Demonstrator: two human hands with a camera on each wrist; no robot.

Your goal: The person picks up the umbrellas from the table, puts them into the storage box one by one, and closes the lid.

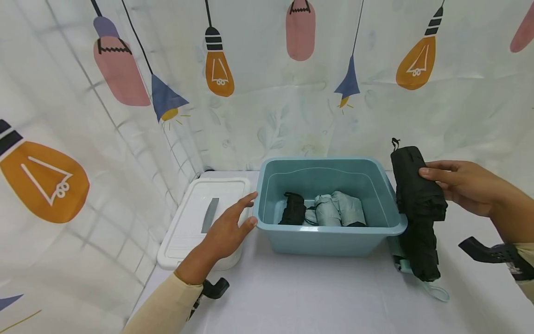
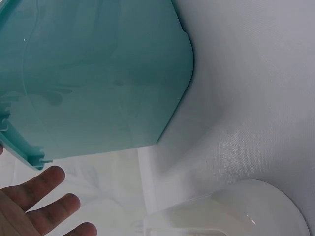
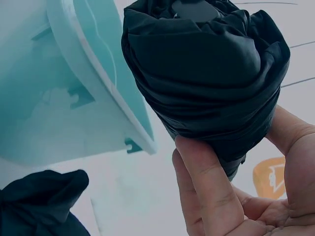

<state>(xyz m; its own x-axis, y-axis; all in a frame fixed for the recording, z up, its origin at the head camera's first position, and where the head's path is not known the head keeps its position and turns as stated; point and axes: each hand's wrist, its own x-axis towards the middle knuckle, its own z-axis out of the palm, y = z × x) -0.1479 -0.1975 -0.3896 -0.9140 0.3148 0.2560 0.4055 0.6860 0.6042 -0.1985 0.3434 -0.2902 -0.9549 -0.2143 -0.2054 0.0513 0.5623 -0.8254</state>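
My right hand (image 1: 471, 188) grips a folded black umbrella (image 1: 417, 185) beside the right end of a blue plastic bin (image 1: 329, 239). In the right wrist view, thumb and fingers clasp this umbrella (image 3: 206, 83) from below. Under it on the table lies another black folded umbrella (image 1: 420, 248), partly covering a pale teal one with a strap loop (image 1: 437, 292). Inside the bin are a small black folded umbrella (image 1: 294, 208) and pale grey-blue ones (image 1: 348, 208). My left hand (image 1: 227, 227) has its fingers spread at the bin's left rim, holding nothing.
Left of the bin stands a white lidded box (image 1: 183, 236) with a grey handle, partly behind my left hand. A printed curtain (image 1: 258, 120) hangs close behind the bin and along the left side. White cloth (image 1: 317, 292) covers the table.
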